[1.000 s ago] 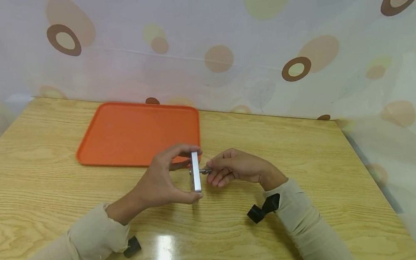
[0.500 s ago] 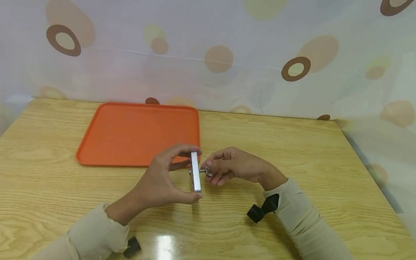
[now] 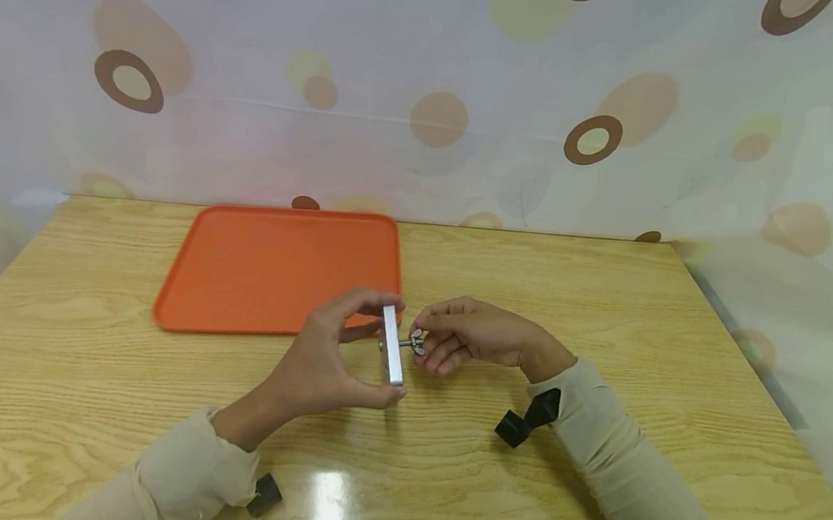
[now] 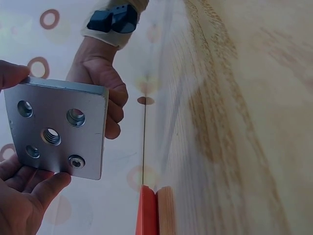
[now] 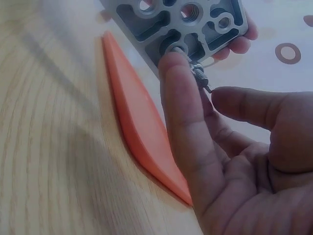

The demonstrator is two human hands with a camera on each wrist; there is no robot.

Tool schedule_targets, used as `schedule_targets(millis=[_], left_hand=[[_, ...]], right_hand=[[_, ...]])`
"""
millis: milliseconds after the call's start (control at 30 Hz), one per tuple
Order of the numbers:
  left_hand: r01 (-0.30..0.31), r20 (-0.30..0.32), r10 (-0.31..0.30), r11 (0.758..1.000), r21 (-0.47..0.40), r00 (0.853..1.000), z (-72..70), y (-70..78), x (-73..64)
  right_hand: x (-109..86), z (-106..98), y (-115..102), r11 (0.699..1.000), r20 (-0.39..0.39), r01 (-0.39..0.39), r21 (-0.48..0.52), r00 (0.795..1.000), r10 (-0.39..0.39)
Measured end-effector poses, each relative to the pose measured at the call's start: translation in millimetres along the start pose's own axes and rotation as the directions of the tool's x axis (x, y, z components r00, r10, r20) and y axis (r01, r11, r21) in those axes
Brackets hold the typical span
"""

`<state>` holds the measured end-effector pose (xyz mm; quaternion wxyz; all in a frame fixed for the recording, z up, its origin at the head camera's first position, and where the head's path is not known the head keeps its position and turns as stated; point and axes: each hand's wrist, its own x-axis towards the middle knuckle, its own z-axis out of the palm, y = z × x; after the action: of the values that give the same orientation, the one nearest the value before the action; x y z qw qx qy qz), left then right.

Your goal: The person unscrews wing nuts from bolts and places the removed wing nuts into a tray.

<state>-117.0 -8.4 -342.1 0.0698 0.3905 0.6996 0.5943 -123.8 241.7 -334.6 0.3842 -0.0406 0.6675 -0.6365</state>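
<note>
My left hand [image 3: 317, 366] grips a square metal plate [image 4: 49, 107] by its opposite edges, fingers on the far edge and thumb on the near one. The plate stands on edge above the table, with several round holes through its smooth face. A bolt head [image 4: 77, 162] sits in one corner hole. On the ribbed side, the bolt's threaded shank sticks out and carries a wing nut [image 5: 198, 74]. My right hand [image 3: 477, 336] has thumb and index finger around the wing nut, the thumb tip at one wing and the index finger along the bolt.
An orange tray [image 3: 273, 261] lies on the wood-grain table [image 3: 484, 488] behind and left of the plate. A wall covering [image 3: 367, 55] with round patterns rises at the table's back edge. Black wrist devices [image 3: 528, 418] are strapped over the sleeves.
The right fingers have closed over the wing nut and opened back a little, and the wing nut now shows turned on the bolt. The left hand and plate stay put.
</note>
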Motion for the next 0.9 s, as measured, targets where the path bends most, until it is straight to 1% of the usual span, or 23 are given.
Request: schedule_targets(millis=[167,367,667,900], left_hand=[[0.003,0.001,-0.003,1.0,-0.002,1.0,0.0,0.9,-0.3],[0.002,-0.005,-0.002,1.0,0.011,1.0,0.0,1.4,-0.7],[-0.002,-0.012,0.002,1.0,0.009,1.0,0.4,1.3,-0.7],[-0.011,-0.015,0.011,1.0,0.015,1.0,0.1,1.0,-0.9]], right_hand=[[-1.0,0.4,-2.0,1.0,0.0,0.017,-0.003,1.0,-0.017],[-0.7,0.6,-2.3,0.999,-0.02,0.044,-0.021,0.999,-0.044],[-3.1,-1.2,-2.1,0.99,0.01,0.122,-0.068,0.992,-0.122],[-2.4,-2.7,0.4,0.982,0.002,0.157,-0.101,0.988,-0.157]])
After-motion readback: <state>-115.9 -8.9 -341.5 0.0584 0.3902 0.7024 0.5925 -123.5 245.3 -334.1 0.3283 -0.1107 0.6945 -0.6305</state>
